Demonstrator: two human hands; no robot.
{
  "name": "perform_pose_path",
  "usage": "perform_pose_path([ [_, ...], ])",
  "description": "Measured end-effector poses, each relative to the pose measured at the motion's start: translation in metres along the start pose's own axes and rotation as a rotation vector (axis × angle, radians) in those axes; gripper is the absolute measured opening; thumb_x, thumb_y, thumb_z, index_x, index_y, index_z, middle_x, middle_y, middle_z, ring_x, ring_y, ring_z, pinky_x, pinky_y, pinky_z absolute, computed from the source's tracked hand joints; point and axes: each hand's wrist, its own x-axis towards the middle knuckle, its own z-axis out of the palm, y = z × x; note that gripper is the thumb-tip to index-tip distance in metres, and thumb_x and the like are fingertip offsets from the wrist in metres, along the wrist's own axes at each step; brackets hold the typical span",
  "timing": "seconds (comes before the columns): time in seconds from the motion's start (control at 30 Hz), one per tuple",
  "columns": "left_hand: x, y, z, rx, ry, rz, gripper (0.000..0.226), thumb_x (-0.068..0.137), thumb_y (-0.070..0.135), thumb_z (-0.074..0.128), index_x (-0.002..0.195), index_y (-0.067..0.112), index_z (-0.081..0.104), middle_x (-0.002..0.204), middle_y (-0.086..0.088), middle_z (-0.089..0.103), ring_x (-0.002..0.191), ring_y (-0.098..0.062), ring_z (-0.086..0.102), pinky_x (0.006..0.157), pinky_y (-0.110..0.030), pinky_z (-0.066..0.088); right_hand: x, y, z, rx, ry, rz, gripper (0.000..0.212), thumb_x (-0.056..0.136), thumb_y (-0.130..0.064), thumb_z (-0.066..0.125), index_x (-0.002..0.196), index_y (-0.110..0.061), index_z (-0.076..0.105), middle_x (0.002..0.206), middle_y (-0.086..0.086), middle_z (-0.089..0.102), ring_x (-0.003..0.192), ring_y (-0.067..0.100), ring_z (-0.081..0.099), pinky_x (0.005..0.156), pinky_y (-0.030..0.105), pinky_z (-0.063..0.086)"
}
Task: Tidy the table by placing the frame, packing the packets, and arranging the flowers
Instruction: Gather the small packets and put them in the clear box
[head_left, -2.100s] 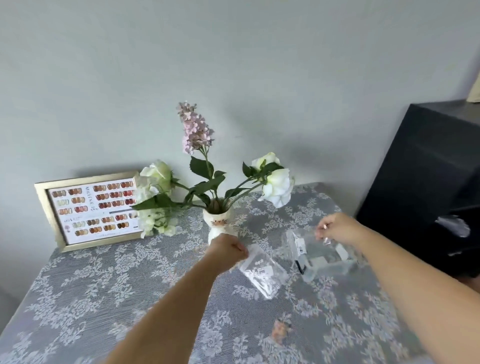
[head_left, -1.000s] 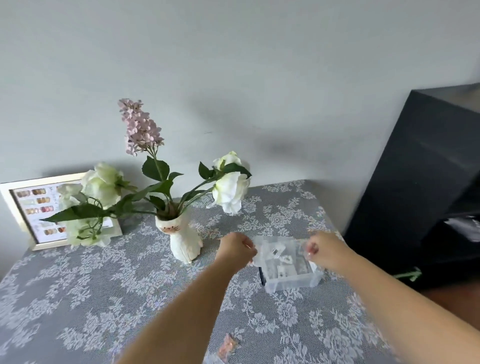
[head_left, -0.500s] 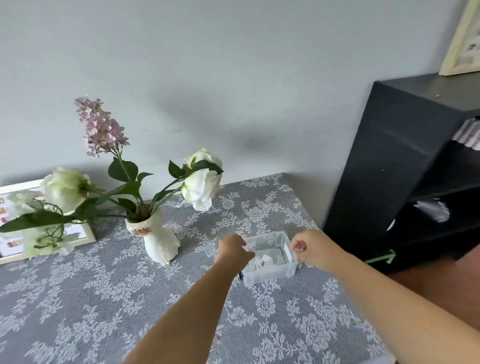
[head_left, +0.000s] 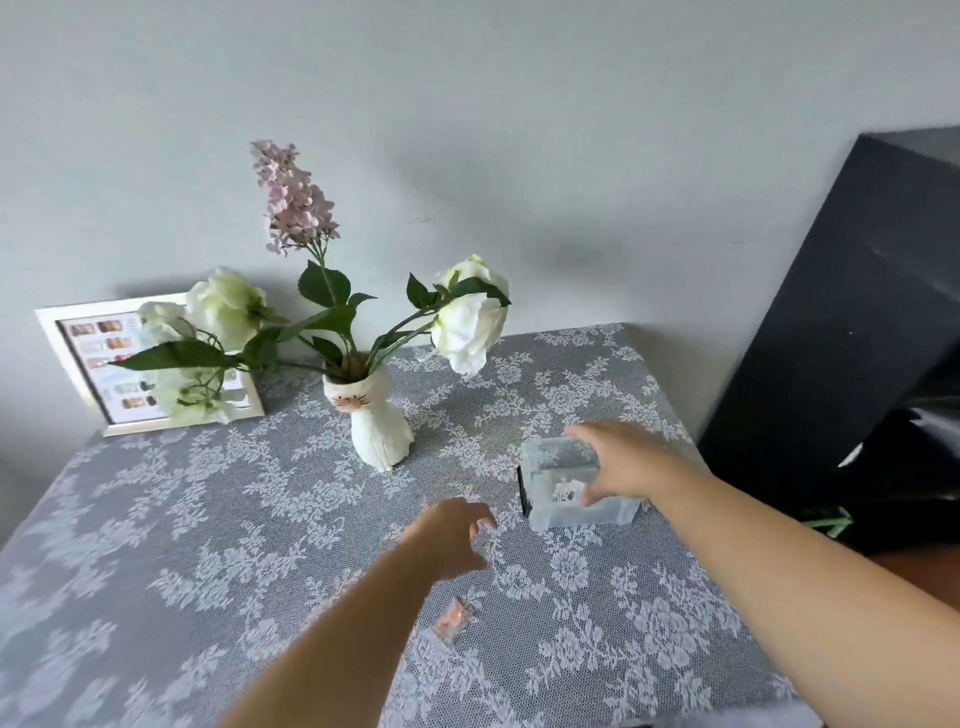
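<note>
A clear plastic box (head_left: 582, 512) stands on the lace-covered table (head_left: 208, 545), right of centre, with small packets (head_left: 562, 491) inside it. My right hand (head_left: 631, 465) is spread over the box's right half, fingers apart; I cannot tell whether it touches the box. My left hand (head_left: 457, 530) hovers just left of the box, fingers apart and holding nothing. A small pink packet (head_left: 453, 618) lies loose on the cloth nearer to me. A white cat-faced vase (head_left: 379, 421) holds white roses (head_left: 467, 322) and a pink lilac spray (head_left: 293, 200). The framed nail-colour chart (head_left: 78, 364) leans against the wall at the back left.
A black shelf unit (head_left: 857, 338) stands close to the table's right edge. The grey wall runs directly behind the table. The vase's left blooms and leaves hang in front of the frame.
Both hands were on the box's sides; my left hand has let go and drawn back toward me. My right hand has opened over the box. The view swung back left.
</note>
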Motion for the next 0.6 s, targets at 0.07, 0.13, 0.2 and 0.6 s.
perform_pose_path([
  [0.07, -0.011, -0.02, 0.019, 0.075, -0.092, -0.013, 0.052, 0.073, 0.022, 0.074, 0.119, 0.033, 0.052, 0.125, 0.0, 0.05, 0.11, -0.015, 0.049, 0.096, -0.032, 0.042, 0.015, -0.008, 0.014, -0.077, -0.105, -0.011, 0.111, 0.055, -0.03, 0.085, 0.144, -0.035, 0.018, 0.15, -0.005, 0.032, 0.129, 0.023, 0.039, 0.105, 0.044, 0.034],
  [0.13, -0.018, -0.024, 0.029, 0.154, -0.13, 0.004, 0.053, 0.072, 0.022, 0.075, 0.118, 0.034, 0.051, 0.129, 0.0, 0.046, 0.117, -0.018, 0.045, 0.1, -0.036, 0.04, 0.015, -0.004, 0.018, -0.108, -0.125, 0.013, 0.116, 0.053, -0.035, 0.085, 0.145, -0.035, 0.015, 0.149, -0.003, 0.032, 0.128, 0.025, 0.04, 0.103, 0.047, 0.037],
  [0.2, -0.02, -0.027, 0.032, 0.238, -0.146, 0.025, 0.05, 0.072, 0.022, 0.074, 0.116, 0.032, 0.051, 0.127, 0.0, 0.047, 0.116, -0.019, 0.046, 0.097, -0.037, 0.042, 0.017, -0.001, 0.017, -0.145, -0.127, 0.023, 0.117, 0.051, -0.039, 0.085, 0.145, -0.034, 0.015, 0.148, -0.003, 0.035, 0.126, 0.025, 0.042, 0.101, 0.047, 0.039],
  [0.6, -0.018, -0.028, 0.034, 0.245, -0.103, 0.004, 0.015, 0.076, 0.02, 0.071, 0.088, 0.017, 0.062, 0.106, 0.005, 0.061, 0.105, -0.011, 0.053, 0.091, -0.027, 0.047, 0.015, 0.012, 0.011, -0.056, -0.079, 0.038, 0.114, 0.048, -0.039, 0.085, 0.142, -0.039, 0.02, 0.146, -0.003, 0.037, 0.122, 0.025, 0.044, 0.099, 0.044, 0.041],
])
